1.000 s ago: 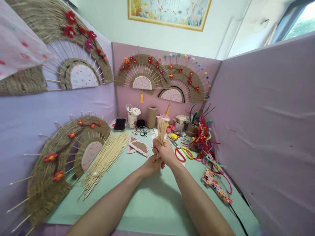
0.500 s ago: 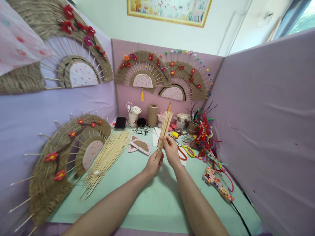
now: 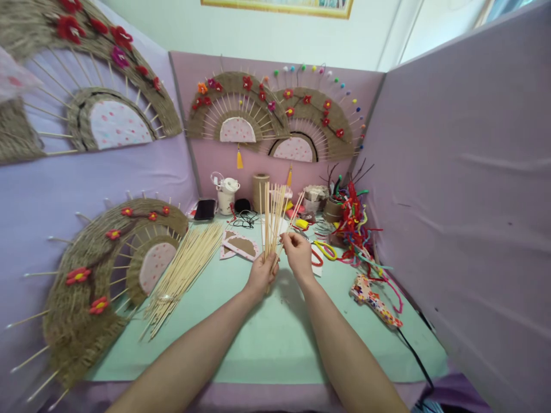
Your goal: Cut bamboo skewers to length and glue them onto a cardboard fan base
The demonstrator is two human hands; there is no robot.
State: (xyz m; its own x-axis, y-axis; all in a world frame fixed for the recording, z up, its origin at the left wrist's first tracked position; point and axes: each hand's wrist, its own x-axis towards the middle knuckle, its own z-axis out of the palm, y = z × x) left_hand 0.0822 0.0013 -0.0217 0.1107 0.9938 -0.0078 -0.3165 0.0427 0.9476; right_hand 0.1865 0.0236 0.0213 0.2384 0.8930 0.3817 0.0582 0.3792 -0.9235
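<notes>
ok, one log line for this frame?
left hand: grips sticks upright | right hand: pinches one stick | pile: on table, left

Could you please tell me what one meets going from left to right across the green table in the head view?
Twine fan → loose skewer pile → left hand with skewer bundle → right hand → patterned glue gun.

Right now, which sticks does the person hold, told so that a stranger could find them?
Start at the green table between the purple panels and follow both forearms to its middle. There the left hand grips a bunch of thin bamboo sticks, fanned upright, while the right hand pinches one. The larger pile of sticks to the left lies flat instead.
</notes>
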